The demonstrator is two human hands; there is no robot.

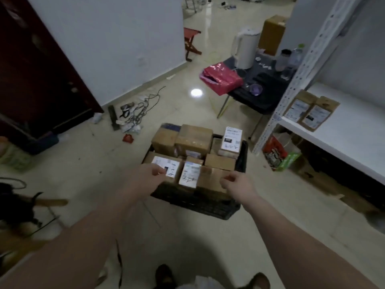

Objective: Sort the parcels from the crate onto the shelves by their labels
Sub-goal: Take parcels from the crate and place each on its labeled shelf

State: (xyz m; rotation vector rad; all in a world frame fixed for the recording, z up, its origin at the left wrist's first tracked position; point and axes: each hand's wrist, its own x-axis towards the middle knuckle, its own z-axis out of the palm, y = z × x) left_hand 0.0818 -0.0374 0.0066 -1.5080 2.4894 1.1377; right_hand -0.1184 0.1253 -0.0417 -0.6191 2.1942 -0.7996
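A black plastic crate (200, 203) stands on the floor, filled with several brown cardboard parcels, some with white labels (232, 139). My left hand (150, 174) hovers over the near-left labelled parcel (173, 166), fingers loosely curled, holding nothing. My right hand (235, 182) hovers over a plain brown parcel (210, 178) at the near right, fingers curled, empty. Between them lies a small parcel with a white label (189, 174). A white metal shelf (352, 130) stands at the right, with two labelled parcels (310, 112) on it.
A low dark table (258, 94) beyond the crate carries a pink bag (220, 78), a white kettle (245, 47) and bottles. Cables and litter (135, 113) lie on the floor at left. Boxes sit under the shelf (279, 155). A dark door (37, 69) stands far left.
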